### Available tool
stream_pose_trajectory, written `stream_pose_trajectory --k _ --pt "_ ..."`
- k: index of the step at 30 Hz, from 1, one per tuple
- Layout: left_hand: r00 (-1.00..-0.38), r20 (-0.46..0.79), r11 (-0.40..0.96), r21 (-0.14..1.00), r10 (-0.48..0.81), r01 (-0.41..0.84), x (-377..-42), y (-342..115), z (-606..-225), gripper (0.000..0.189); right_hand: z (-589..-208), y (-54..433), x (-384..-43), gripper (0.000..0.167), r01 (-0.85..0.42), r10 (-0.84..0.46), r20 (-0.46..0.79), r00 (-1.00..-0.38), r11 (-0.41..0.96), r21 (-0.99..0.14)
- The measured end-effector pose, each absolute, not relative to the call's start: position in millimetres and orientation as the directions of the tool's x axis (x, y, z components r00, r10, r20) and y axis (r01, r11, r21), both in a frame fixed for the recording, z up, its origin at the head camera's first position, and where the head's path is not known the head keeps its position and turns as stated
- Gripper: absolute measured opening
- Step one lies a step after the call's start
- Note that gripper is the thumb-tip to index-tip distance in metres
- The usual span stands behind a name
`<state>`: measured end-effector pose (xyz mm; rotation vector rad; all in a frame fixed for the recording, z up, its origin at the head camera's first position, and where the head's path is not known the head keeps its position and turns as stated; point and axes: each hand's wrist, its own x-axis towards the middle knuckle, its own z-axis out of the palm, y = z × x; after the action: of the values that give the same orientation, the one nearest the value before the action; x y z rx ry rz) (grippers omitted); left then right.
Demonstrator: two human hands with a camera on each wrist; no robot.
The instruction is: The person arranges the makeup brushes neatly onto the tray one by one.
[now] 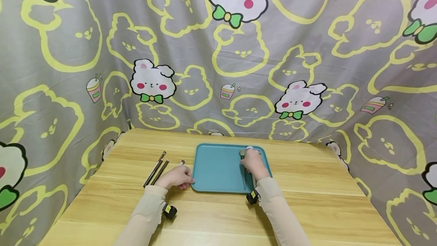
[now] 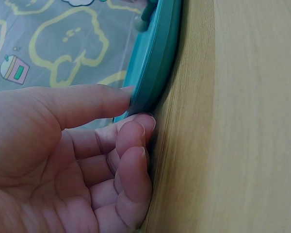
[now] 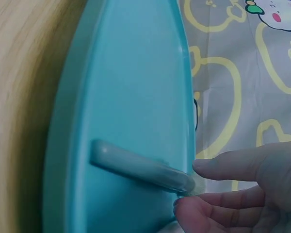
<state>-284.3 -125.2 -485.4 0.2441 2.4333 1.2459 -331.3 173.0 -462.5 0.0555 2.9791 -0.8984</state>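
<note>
A teal tray (image 1: 218, 168) lies on the wooden table. My left hand (image 1: 178, 177) pinches its near left corner, with thumb (image 2: 111, 99) on the rim and the other fingers (image 2: 133, 170) curled by the table. Over the tray's right end, my right hand (image 1: 255, 162) holds the head end of a makeup brush (image 3: 136, 165) between thumb and fingers; its grey-green handle rests on the tray floor. A dark green makeup brush (image 1: 244, 174) shows beside the thumb in the head view. The hand partly hides other brush parts there.
Several dark-handled makeup brushes (image 1: 159, 172) lie on the table left of the tray. One brush tip (image 1: 182, 162) shows behind my left hand. A patterned grey curtain (image 1: 191, 86) hangs behind the table (image 1: 307, 185) and along its sides.
</note>
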Motion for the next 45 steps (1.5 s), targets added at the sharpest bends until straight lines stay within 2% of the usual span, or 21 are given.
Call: stream_pose_trajectory --k 2,6,7,10,12,31,45 --pt "-0.906 -0.266 0.588 0.808 0.328 -0.025 -284.2 -125.5 -485.4 0.025 -461.5 174.7 -331.0 0.047 0.032 0.02 -0.027 -0.999 0.839 -0.543" --pt "-0.904 -0.266 0.582 0.813 0.335 -0.024 -283.3 -126.2 -484.6 0.026 -455.3 178.5 -328.3 0.013 -0.001 0.007 0.013 -1.0 0.855 -0.518" --pt "-0.904 -0.265 0.579 0.815 0.336 -0.024 -282.9 -126.4 -484.0 0.027 -454.1 179.7 -328.0 0.016 -0.009 0.006 0.027 -1.0 0.857 -0.515" --pt "-0.902 -0.264 0.575 0.818 0.34 -0.022 -281.9 -126.6 -483.0 0.027 -450.4 184.9 -326.5 0.041 -0.039 0.001 0.078 -0.997 0.858 -0.512" --pt "-0.902 -0.263 0.574 0.819 0.342 -0.021 -281.7 -126.6 -482.6 0.027 -449.0 189.0 -325.9 0.045 -0.054 0.005 0.111 -0.994 0.852 -0.521" --pt "-0.904 -0.272 0.57 0.821 0.331 -0.038 -281.8 -126.2 -483.8 0.026 -446.7 249.2 -303.1 0.022 -0.029 0.119 0.204 -0.972 0.797 -0.603" --pt "-0.901 -0.268 0.56 0.828 0.341 -0.034 -280.3 -125.9 -483.9 0.027 -467.3 286.1 -297.9 0.022 0.029 0.122 0.088 -0.989 0.729 -0.684"
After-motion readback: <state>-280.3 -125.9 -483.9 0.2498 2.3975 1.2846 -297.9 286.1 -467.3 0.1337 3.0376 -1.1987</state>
